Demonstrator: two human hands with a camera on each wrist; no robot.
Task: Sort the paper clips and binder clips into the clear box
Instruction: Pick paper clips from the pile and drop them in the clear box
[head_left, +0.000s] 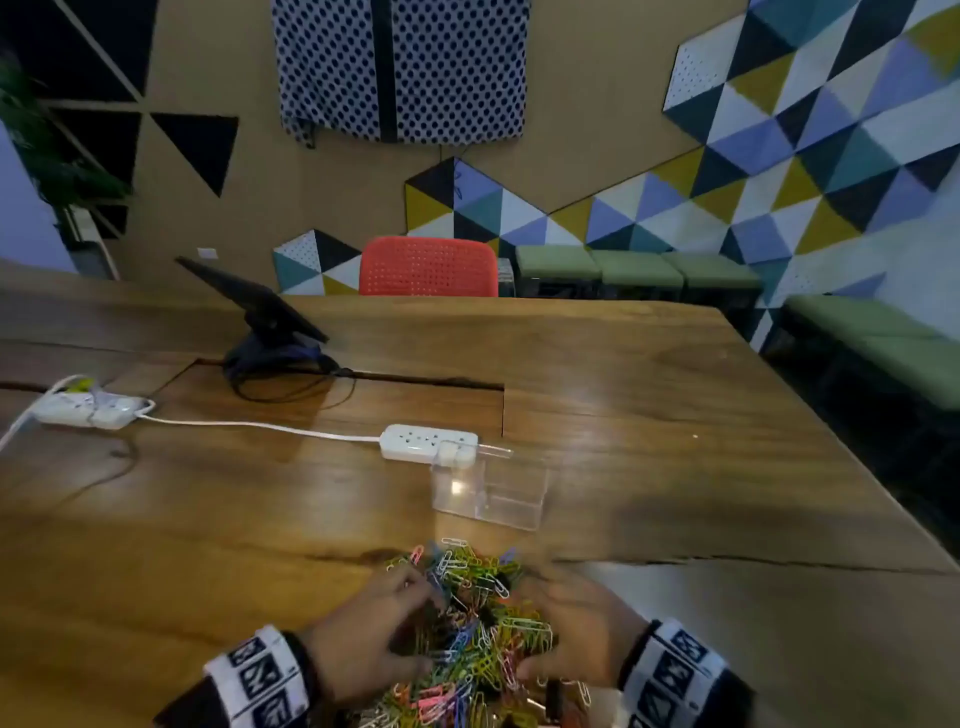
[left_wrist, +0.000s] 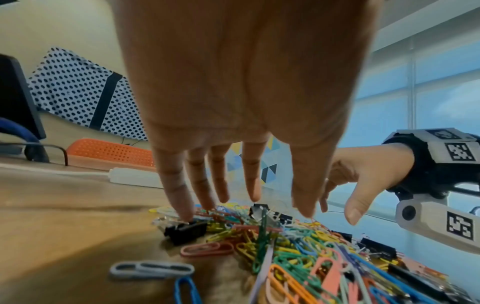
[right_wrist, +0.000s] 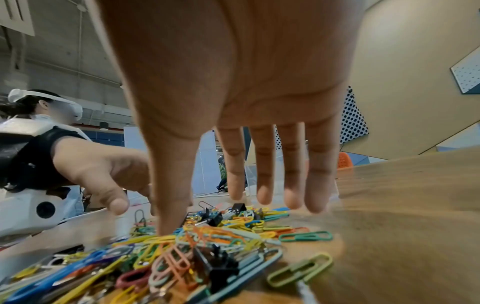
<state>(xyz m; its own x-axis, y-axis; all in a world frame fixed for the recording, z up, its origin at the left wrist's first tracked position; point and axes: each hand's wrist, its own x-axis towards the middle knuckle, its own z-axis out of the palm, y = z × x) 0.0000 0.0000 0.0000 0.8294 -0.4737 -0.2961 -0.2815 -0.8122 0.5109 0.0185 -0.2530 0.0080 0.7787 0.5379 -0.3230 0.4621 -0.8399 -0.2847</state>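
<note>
- Left hand at the pile's left edge, fingers straight and spread, tips down on the clips, holding nothing.
- Right hand at the right edge, fingers straight and together, thumb tip on the clips.
- Paper clips, many colours, heaped between both hands; black binder clips mixed in.
- Clear box just beyond the heap, apart from it.
- White power strip touching the box's far side, on the wooden table.

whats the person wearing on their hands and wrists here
Both hands are bare, without gloves. The left hand and right hand each carry a wrist rig: a black strap with white blocks printed with black square code markers. A white housing with a round dark lens sits under the right wrist. Dark sleeves show behind the bands.
</note>
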